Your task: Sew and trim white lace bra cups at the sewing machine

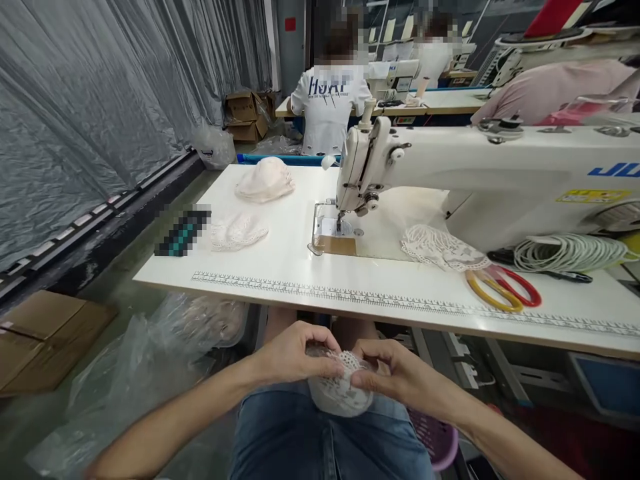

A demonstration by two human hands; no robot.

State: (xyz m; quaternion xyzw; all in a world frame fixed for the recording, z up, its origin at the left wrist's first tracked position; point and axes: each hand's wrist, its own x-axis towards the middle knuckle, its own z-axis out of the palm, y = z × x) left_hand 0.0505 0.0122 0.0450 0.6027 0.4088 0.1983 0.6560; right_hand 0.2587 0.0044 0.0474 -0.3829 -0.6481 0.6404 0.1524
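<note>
Over my lap, below the table edge, both hands hold a pale lace fabric piece [345, 393] with a rounded, cup-like shape. My left hand [313, 353] pinches its upper left side between thumb and fingers. On the upper right side, my right hand [383, 367] grips the lace in the same way. A whitish sewing machine [370, 167] stands on the table ahead, with its needle and presser foot over the metal plate. Two more pale pieces lie on the table's left part: a domed cup [266, 179] and a flatter lace piece [240, 231].
Scissors [500, 290] with red and yellow handles lie on the table's right, near a bundle of lace trim [443, 248] and coiled cord [570, 253]. A printed ruler strip [350, 293] runs along the front edge. Cardboard boxes [45, 333] and plastic bags stand left. Several people sit beyond.
</note>
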